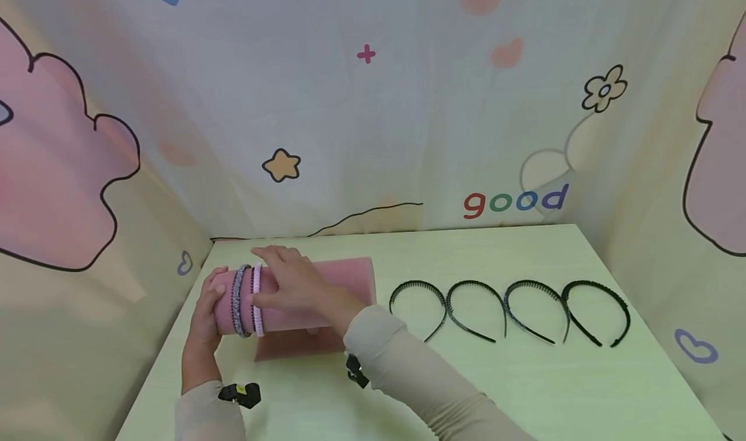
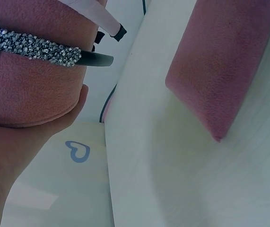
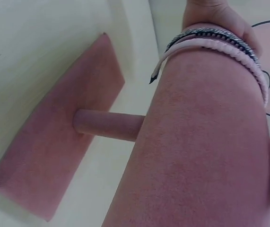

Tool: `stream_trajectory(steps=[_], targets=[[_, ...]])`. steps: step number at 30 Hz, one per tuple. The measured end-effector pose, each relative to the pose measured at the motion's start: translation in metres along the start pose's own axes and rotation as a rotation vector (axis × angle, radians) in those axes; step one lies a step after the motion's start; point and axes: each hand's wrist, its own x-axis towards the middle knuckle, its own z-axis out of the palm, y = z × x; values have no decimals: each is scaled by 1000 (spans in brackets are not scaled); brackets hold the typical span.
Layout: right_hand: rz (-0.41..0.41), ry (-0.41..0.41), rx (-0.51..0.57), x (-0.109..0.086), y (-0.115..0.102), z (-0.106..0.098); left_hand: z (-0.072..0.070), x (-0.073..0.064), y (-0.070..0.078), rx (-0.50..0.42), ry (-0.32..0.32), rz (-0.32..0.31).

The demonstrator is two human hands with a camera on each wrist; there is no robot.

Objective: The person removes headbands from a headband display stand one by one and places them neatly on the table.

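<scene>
A pink plush headband stand (image 1: 344, 285) has a thick horizontal roll on a post above a flat base (image 2: 220, 71). My left hand (image 1: 205, 318) grips the roll's left end, with the palm against its end face. Near that end sits a headband covered in silvery stones (image 1: 240, 302), its dark toothed underside against the plush. Just right of it is a pale pink wrapped headband (image 1: 258, 305). Over the roll, my right hand (image 1: 297, 282) has its fingers extended and spread, with the thumb at the pink headband. Some of its fingertips are hidden in the right wrist view.
Several dark toothed headbands lie in a row right of the stand, from the leftmost headband (image 1: 417, 283) to the black rightmost headband (image 1: 626, 311). They sit on a pale table (image 1: 524, 389). A printed cloth (image 1: 373, 117) hangs behind and along both sides.
</scene>
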Motion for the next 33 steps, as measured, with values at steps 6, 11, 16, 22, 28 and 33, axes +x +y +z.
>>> stream_trajectory(steps=[6, 11, 16, 22, 28, 33], targets=[[72, -68, -278, 7, -5, 12, 2, 0, 3, -12, -15, 14], [98, -110, -424, 9, -6, 19, 5, -4, 9, -18, -20, 31], [106, -118, -502, 7, -7, 23, 6, -7, 9, -18, -17, 17], [102, -105, -533, 6, -7, 26, 5, -7, 7, -17, 7, -12], [96, -97, -539, 4, -5, 23, 6, -4, 7, -21, -6, 14], [87, -92, -513, 0, -5, 21, 8, -7, 12, -5, 10, 1]])
